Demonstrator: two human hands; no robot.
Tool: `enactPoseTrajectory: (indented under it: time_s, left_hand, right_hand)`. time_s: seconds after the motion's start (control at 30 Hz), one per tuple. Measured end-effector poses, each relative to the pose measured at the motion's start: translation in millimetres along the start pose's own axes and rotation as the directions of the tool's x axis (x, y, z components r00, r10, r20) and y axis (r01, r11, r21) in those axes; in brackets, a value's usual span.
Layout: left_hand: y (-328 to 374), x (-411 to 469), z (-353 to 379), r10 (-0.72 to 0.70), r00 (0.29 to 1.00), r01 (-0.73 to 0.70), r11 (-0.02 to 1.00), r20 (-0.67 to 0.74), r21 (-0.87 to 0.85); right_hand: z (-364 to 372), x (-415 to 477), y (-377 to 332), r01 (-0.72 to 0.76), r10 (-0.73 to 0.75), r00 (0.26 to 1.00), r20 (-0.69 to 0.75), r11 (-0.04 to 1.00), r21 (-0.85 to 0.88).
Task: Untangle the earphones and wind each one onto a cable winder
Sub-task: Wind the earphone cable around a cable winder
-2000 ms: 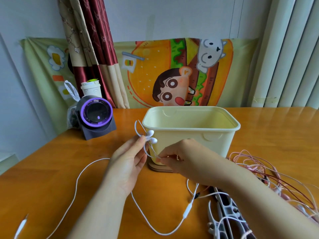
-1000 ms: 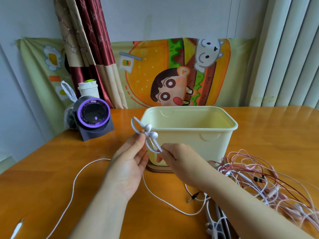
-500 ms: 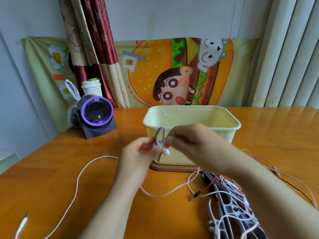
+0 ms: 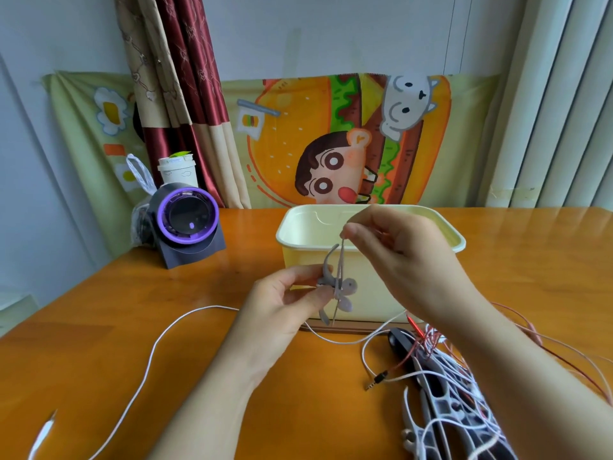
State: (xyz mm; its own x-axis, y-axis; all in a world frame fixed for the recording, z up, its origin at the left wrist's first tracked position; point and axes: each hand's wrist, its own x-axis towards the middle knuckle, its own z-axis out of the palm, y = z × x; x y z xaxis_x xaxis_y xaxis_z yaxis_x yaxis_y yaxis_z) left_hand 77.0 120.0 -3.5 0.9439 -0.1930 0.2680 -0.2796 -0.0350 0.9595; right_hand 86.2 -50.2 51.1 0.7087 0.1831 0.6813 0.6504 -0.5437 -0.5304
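My left hand (image 4: 282,303) pinches the white earphone's two earbuds (image 4: 345,290) together with a loop of its cable, in front of the cream box (image 4: 374,293). My right hand (image 4: 401,260) is raised above them and pinches the white cable (image 4: 341,257), pulling it up taut. The rest of that cable (image 4: 156,350) trails left across the wooden table (image 4: 99,327) toward the front left corner. A jack plug (image 4: 376,382) lies to the right of my left forearm. White and black cable winders (image 4: 444,403) lie at the front right under a tangle of white and red earphone cables (image 4: 464,370).
The cream box stands open on a brown base at mid-table. A grey device with a purple ring (image 4: 187,224), a plastic bag and a white cup (image 4: 175,171) sit at the back left. Red cables (image 4: 564,353) spread along the right side.
My right hand has risen from beside the earbuds to above them, drawing the cable upward. My left hand stays in front of the box, still holding the earbuds.
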Motion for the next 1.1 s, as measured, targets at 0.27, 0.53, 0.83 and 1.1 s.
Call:
enactPoseTrajectory:
  time_s: [0.27,0.53,0.83,1.1]
  left_hand:
    - [2,-3,3,0.020,0.995,-0.003,0.987,0.102,-0.159]
    - [8,2,1,-0.140,0.987,0.068,0.792,-0.073,-0.607]
    - [-4,5,1,-0.303,0.934,0.153,0.820,-0.191,-0.552]
    - [-11,3,5,-0.212,0.948,0.154,0.958,-0.238,-0.243]
  right_hand:
    - [2,1,13,-0.156,0.151,0.987,0.055,0.985,0.080]
    - [24,-12,20,-0.308,0.269,0.833,0.484,0.951,0.000]
    - [21,-14,4,-0.134,0.237,0.768,0.595,0.968,-0.212]
    - [-1,-9,-15,-0.041,0.147,0.783,0.605,0.982,-0.185]
